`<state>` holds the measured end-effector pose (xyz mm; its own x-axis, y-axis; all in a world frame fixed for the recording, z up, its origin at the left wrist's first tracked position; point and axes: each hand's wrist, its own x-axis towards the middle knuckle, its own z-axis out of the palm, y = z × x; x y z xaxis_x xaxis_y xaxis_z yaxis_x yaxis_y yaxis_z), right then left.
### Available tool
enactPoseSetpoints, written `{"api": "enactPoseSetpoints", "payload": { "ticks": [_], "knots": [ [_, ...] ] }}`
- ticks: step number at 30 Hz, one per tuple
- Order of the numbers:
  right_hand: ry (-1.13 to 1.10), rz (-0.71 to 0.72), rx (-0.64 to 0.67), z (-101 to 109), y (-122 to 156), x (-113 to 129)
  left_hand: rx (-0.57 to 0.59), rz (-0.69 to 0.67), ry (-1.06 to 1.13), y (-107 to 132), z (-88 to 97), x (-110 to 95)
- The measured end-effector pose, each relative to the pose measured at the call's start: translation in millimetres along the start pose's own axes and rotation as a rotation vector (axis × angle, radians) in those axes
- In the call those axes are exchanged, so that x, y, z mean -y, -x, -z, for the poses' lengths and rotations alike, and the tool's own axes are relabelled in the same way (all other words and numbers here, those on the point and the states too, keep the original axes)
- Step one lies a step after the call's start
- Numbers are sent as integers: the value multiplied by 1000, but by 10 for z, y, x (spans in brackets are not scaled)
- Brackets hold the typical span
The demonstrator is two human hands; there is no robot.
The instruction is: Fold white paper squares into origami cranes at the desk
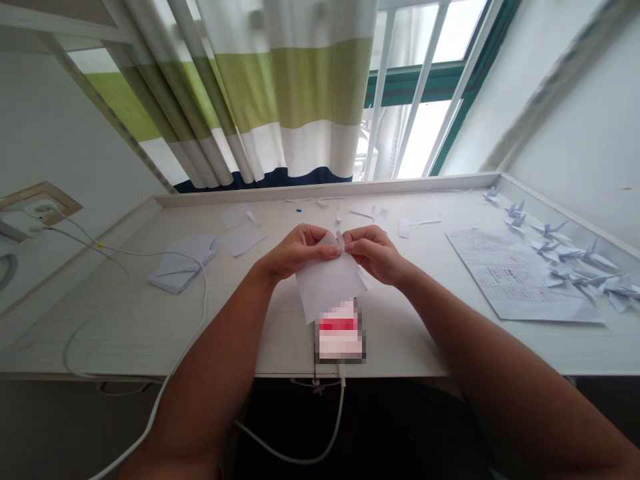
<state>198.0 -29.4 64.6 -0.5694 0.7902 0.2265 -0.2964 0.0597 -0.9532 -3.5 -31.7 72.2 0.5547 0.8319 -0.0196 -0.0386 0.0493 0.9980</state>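
A white sheet of paper (330, 285) is held up above the desk between my two hands. My left hand (307, 248) pinches its upper edge between thumb and fingers. At the upper right of the sheet, my right hand (373, 248) is closed on a narrow strip of paper (341, 239) that stands up along the edge. Whether the strip is still joined to the sheet cannot be made out. Below the sheet lies a phone-like device (341, 339) with a blurred screen, partly covered by the paper.
Folded paper cranes (565, 250) line the right side, beside a written sheet (520, 277). Stacked white paper (183, 263) lies at the left. Paper scraps (404, 228) are scattered behind my hands. A white cable (206, 293) crosses the desk (115, 320) at the left.
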Motion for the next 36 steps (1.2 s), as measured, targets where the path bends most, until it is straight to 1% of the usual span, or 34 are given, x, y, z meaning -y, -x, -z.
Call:
{"api": "enactPoseSetpoints", "payload": {
  "ticks": [6, 13, 18, 23, 25, 29, 36],
  "knots": [
    [47, 11, -22, -6, 9, -26, 23, -30, 32, 8, -4, -5],
    [8, 9, -47, -23, 8, -6, -14, -50, 90, -3, -38, -7],
    [-68, -8, -3, -26, -1, 36, -33, -33, 66, -15, -16, -8],
    [-21, -41, 25, -25, 2, 35, -61, -43, 32, -5, 42, -20],
    [6, -40, 28, -16, 2, 27, -45, -18, 14, 4, 60, -30],
    [87, -31, 49, 6, -5, 32, 34, 52, -37, 16, 64, -49],
    [166, -11, 118, 35, -16, 20, 55, 83, -69, 15, 13, -63]
  ]
}}
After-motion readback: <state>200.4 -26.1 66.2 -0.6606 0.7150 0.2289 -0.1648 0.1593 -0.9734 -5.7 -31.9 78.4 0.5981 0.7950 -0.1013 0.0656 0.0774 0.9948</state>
